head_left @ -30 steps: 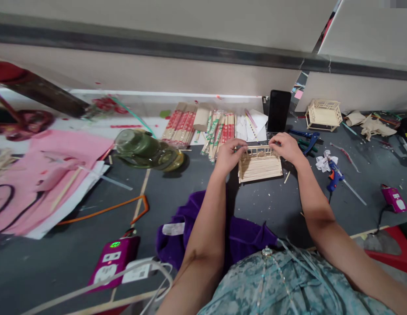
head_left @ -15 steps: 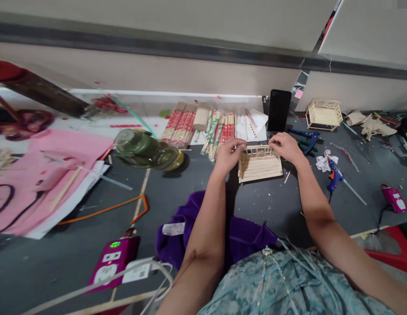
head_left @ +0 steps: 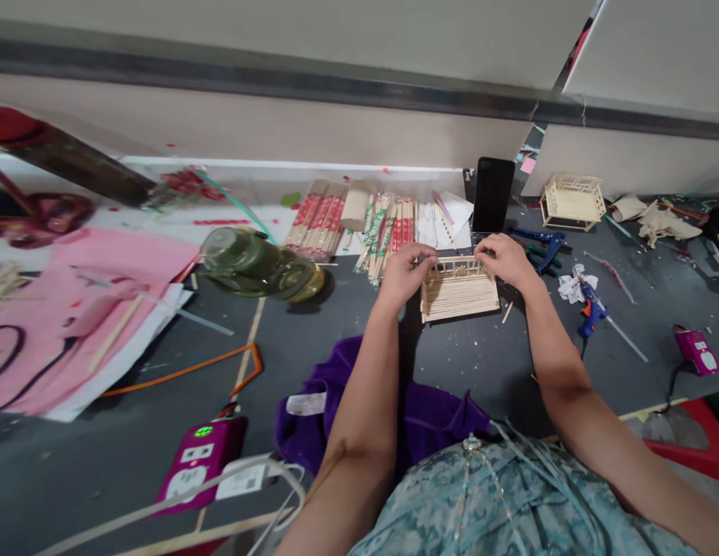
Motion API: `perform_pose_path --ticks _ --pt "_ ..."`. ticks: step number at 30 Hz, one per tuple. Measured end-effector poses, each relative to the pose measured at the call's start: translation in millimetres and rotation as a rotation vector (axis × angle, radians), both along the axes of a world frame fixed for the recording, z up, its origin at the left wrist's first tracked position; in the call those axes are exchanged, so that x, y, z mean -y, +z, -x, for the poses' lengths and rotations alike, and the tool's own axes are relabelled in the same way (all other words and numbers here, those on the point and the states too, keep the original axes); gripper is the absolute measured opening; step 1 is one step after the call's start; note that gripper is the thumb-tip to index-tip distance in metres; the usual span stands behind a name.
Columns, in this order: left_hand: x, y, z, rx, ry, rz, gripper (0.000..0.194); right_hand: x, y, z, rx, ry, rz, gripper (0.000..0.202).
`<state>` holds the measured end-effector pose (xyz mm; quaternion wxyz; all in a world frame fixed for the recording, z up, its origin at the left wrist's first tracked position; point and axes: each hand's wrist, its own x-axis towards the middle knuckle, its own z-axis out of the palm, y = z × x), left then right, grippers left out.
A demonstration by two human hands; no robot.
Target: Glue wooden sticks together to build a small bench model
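Note:
A small model bench made of thin wooden sticks point(head_left: 460, 297) stands on the dark table in front of me, with a slatted seat and a railed back. My left hand point(head_left: 406, 274) pinches the left end of its back rail between thumb and fingers. At the right end of that rail, my right hand point(head_left: 503, 259) is closed in the same way. The fingertips partly cover both upper corners. A black phone point(head_left: 493, 194) leans upright just behind the bench.
Packs of wrapped chopsticks point(head_left: 317, 218) and a green bottle point(head_left: 260, 265) lie to the left. On the right are blue pliers point(head_left: 550, 251), a blue glue gun point(head_left: 592, 309) and a second stick model point(head_left: 573, 202). Purple cloth point(head_left: 440, 417) lies near my body.

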<state>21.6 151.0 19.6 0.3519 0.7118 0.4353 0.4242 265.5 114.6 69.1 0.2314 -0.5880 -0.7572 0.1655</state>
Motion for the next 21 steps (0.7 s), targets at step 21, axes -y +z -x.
perform_pose_path --ticks 21 --pt "5.4 13.7 -0.1 -0.008 0.051 -0.11 0.016 6.2 9.5 3.1 -0.032 -0.013 -0.064 0.015"
